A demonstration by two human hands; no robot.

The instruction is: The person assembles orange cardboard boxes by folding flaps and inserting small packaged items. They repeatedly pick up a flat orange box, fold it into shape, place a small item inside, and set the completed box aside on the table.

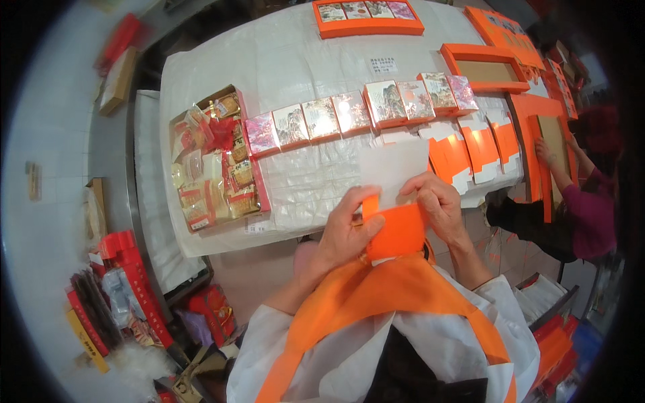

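Note:
Between my two hands is a small folding carton (pixel 401 232), orange on its front with a white flap (pixel 390 171) standing up behind. My left hand (pixel 347 230) grips its left side, thumb on the orange face. The fingers of my right hand (pixel 435 203) are curled at its upper right corner. Just beyond stands a row of small printed boxes (pixel 293 125) in pink, white and orange. Right of my right hand lie several flat orange-and-white cartons (pixel 480 149). On the left, an open box (pixel 261 190) holds wrapped pastries (pixel 240 176).
White sheeting covers the table (pixel 295 60). A large orange box (pixel 369 27) with small boxes inside sits at the far edge. An orange tray (pixel 485 86) lies at the far right. There, a co-worker in a purple sleeve (pixel 583 208) handles an orange box (pixel 533 154).

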